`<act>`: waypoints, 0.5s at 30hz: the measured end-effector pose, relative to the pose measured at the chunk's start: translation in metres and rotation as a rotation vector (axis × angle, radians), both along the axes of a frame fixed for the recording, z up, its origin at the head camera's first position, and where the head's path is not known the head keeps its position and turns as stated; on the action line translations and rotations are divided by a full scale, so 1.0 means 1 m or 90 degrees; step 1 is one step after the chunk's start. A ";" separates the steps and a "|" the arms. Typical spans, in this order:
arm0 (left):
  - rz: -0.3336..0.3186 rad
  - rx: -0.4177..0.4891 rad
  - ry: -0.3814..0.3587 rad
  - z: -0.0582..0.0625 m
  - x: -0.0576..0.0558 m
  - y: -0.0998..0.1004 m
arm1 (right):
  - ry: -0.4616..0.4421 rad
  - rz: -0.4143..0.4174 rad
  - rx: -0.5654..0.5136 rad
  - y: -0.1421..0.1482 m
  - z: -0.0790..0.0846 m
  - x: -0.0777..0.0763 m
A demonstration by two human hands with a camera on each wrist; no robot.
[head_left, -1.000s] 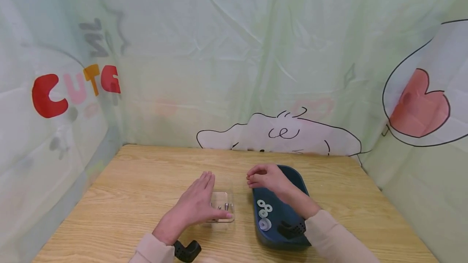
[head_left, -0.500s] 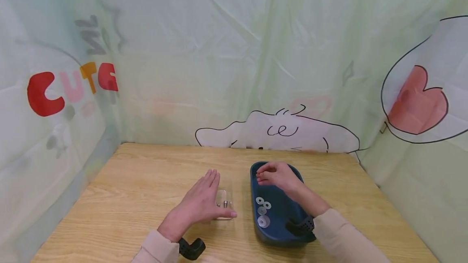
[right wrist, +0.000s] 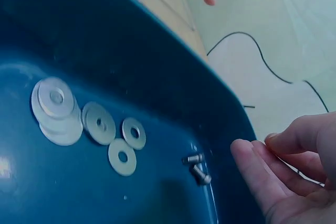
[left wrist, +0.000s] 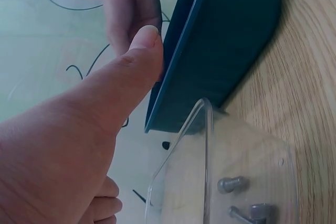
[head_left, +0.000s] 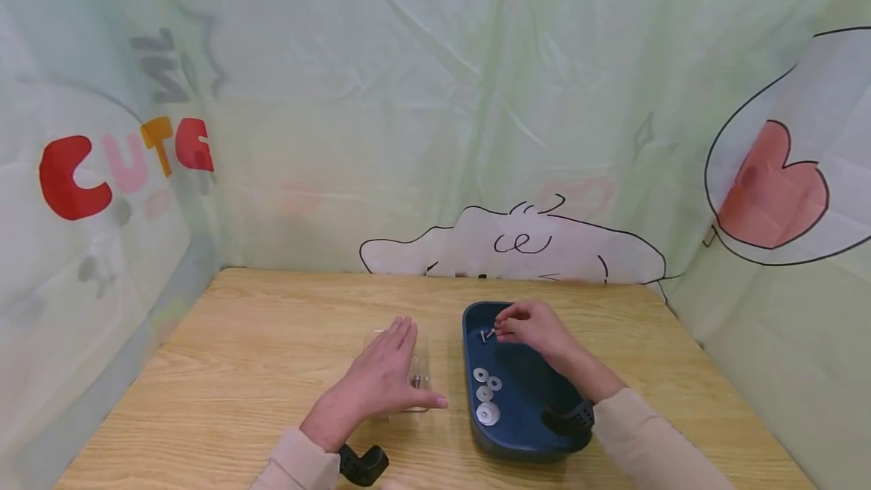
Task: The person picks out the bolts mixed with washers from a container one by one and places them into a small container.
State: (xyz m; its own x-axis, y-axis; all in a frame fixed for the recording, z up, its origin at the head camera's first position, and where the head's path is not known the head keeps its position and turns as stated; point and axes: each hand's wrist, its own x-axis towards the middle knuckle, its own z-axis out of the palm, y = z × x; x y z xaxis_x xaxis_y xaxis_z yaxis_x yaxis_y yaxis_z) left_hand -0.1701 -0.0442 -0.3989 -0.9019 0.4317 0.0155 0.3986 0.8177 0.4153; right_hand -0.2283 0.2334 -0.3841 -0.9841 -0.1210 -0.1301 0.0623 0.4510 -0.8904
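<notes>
My left hand [head_left: 381, 376] hovers over a transparent plastic box [head_left: 422, 392], fingers straight and thumb spread, hiding much of it. In the left wrist view several metal screws [left wrist: 232, 184] lie inside that box [left wrist: 207, 145]. My right hand [head_left: 537, 330] is above the far part of a dark blue tray [head_left: 468, 354], its fingers loosely bent and thumb near the fingertips. Nothing shows between them in the right wrist view. Below the right hand [right wrist: 294, 166], two small screws [right wrist: 199, 174] lie on the tray's floor, near its end wall. Several pale washers [right wrist: 122, 157] lie farther along the tray.
The box and tray stand side by side on a wooden table [head_left: 272, 339], with a narrow gap between them. Printed curtains [head_left: 340, 134] hang behind the table and at both sides. A black wrist device [head_left: 364, 466] is on the left wrist, and another on the right.
My right hand has moved right, from beside the tray's left rim to over its inside, uncovering the two screws there. The left hand has drifted slightly right over the box.
</notes>
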 end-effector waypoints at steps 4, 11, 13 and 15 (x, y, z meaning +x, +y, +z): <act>-0.007 -0.010 0.007 0.000 -0.001 0.004 | -0.002 -0.019 0.026 0.004 -0.004 -0.003; -0.022 -0.017 0.004 0.001 -0.003 0.015 | 0.004 -0.021 0.022 0.007 -0.008 -0.008; -0.029 -0.020 0.000 0.002 -0.002 0.018 | 0.005 -0.020 0.021 0.007 -0.010 -0.009; -0.038 -0.019 -0.006 0.002 -0.001 0.022 | 0.005 -0.019 0.021 0.004 -0.011 -0.009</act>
State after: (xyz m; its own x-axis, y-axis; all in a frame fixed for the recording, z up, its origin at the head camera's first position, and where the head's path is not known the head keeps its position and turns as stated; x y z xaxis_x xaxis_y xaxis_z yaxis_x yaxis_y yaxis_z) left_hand -0.1714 -0.0219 -0.3968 -0.8749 0.4842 -0.0062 0.4426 0.8048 0.3954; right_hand -0.2377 0.2378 -0.3953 -0.9883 -0.0875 -0.1253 0.0687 0.4777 -0.8758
